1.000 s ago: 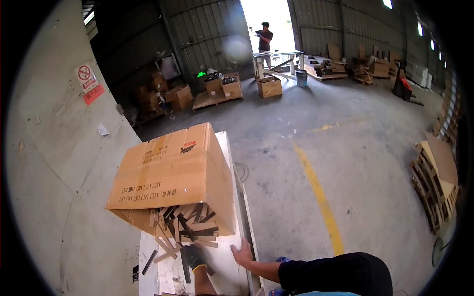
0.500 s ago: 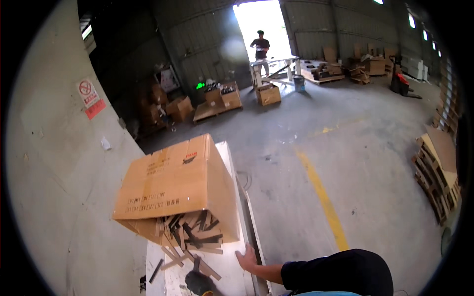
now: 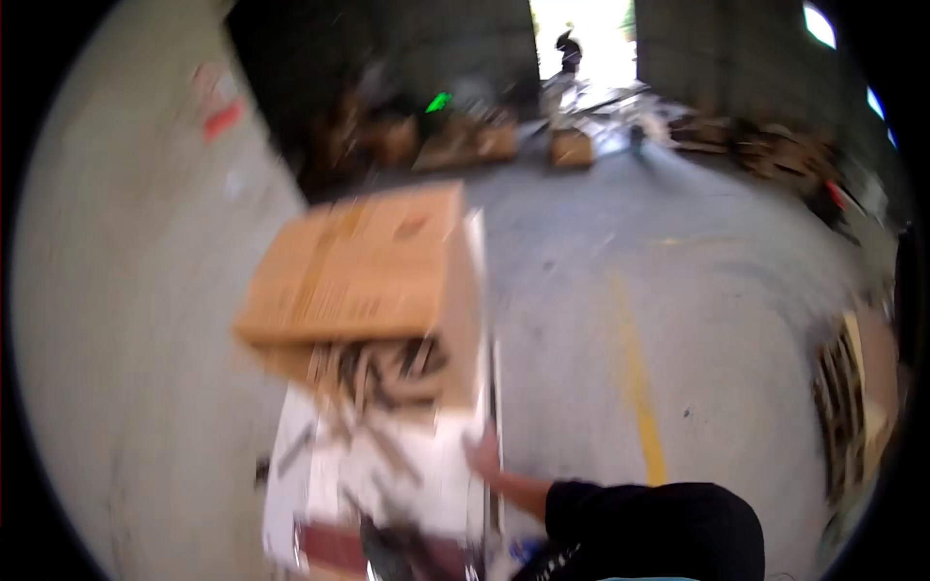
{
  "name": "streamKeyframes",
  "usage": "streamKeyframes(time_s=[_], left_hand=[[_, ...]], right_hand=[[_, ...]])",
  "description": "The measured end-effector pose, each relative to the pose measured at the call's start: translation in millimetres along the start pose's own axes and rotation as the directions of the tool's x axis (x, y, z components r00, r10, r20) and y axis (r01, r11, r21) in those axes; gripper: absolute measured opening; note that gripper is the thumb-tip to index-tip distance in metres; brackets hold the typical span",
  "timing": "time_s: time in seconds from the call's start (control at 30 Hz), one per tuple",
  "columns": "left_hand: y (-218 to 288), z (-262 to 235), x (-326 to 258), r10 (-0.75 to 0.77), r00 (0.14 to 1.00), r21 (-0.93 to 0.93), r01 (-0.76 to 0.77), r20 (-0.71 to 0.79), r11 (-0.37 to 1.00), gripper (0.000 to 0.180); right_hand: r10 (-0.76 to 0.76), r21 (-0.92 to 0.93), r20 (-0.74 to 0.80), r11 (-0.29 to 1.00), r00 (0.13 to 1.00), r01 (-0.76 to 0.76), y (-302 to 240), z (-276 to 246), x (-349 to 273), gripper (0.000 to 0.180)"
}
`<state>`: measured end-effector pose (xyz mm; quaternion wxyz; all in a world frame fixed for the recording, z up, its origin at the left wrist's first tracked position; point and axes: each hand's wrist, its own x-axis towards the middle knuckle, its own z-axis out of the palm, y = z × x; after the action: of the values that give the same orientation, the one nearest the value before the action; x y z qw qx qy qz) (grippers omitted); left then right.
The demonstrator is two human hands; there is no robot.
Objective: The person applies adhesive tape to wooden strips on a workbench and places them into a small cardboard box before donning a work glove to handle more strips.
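Note:
A large cardboard box [image 3: 358, 271] lies on its side on a white tabletop [image 3: 450, 465], its mouth facing me. Dark and light brown flat strips [image 3: 392, 373] fill the opening, and several have spilled onto the table in front. My left hand [image 3: 383, 552], in a dark glove, is at the near end of the table beside a dark red patch [image 3: 329, 544]. Motion smears its fingers, so any grip is unclear. My bare right hand [image 3: 482, 457] rests at the table's right edge with fingers apart, and nothing shows in it.
A pale wall [image 3: 126, 320] runs close along the left. On the right are stacked wooden pallets [image 3: 841, 407] and a yellow floor line [image 3: 639, 397]. Far off, a person [image 3: 569, 53] stands by a bright doorway, with cardboard boxes [image 3: 572, 148] on the floor nearby.
The view has shifted and blurred, so the box sits higher in it. More of the near table end and a dark red patch now show. My right hand stays at the edge.

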<state>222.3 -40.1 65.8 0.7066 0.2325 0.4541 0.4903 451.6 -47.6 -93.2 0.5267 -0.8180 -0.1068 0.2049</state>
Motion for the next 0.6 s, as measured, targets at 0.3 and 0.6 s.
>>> streamKeyframes(time_s=[0.3, 0.6], left_hand=[[-4, -108, -73, 0.222, 0.963, 0.543, -0.108, -0.15, 0.833, 0.019], [-36, -112, -103, 0.221, 0.931, 0.782, -0.097, 0.289, -0.615, 0.036]], right_hand=[[0.031, 0.056, -0.035, 0.998, 0.999, -0.029, -16, -8, -9, 0.065], [0.044, -0.031, -0.081, 0.998, 0.996, -0.047, -19, -24, -2, 0.069]])
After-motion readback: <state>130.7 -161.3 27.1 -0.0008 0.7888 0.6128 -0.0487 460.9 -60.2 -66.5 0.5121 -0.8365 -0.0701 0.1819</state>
